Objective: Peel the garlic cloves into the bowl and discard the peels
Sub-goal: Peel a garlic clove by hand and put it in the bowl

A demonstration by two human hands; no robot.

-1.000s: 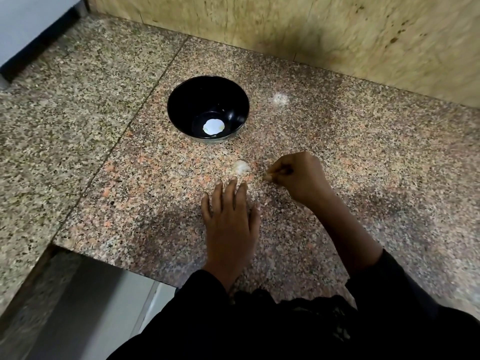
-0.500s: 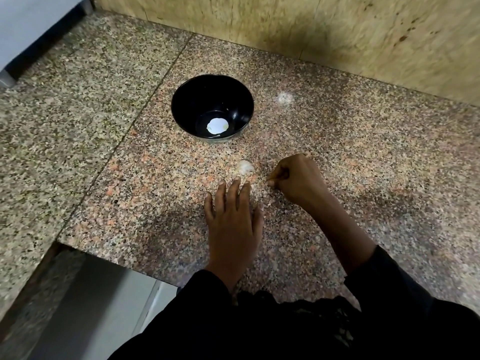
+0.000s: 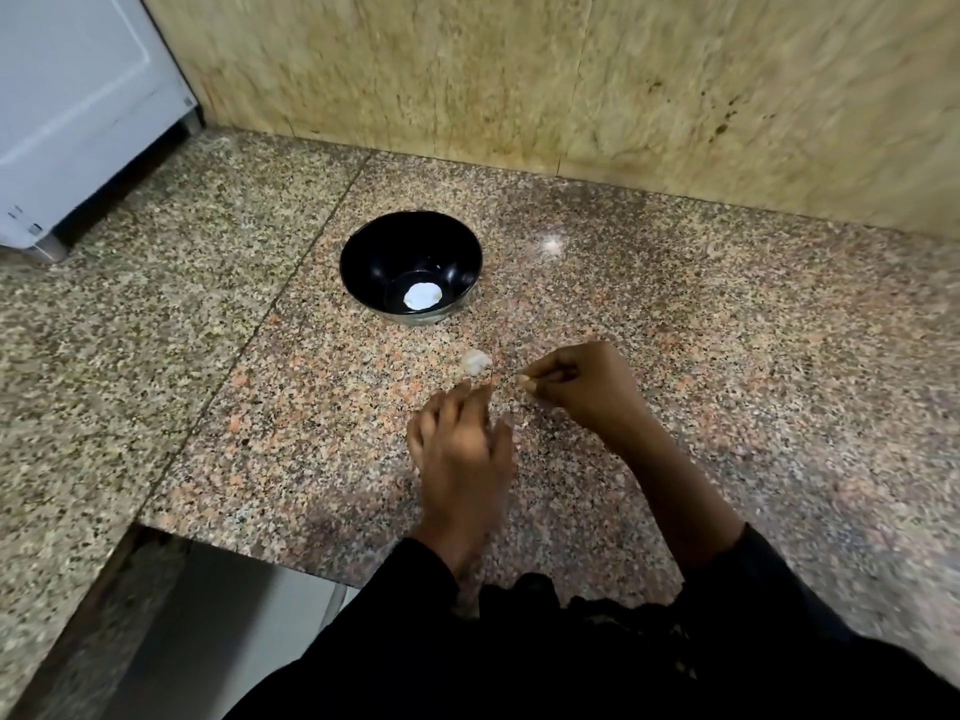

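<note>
A black bowl (image 3: 363,272) stands on the granite counter with a bright white patch at its bottom; whether that is garlic or glare I cannot tell. A small white garlic piece (image 3: 476,360) lies on the counter in front of the bowl. My right hand (image 3: 582,387) is just right of it, thumb and fingers pinching a tiny pale scrap of peel at the tips. My left hand (image 3: 460,444) hovers palm-down just short of the garlic, motion-blurred, its fingers loosely bent and holding nothing.
The granite counter (image 3: 753,366) runs to a yellowish stone wall (image 3: 571,96) at the back. A white appliance (image 3: 67,106) stands at the far left. The counter's front edge (image 3: 234,540) drops off to my lower left.
My left hand has come up from lying flat on the counter and its fingers have bent. My right hand keeps its pinch in the same place. The view has tilted upward.
</note>
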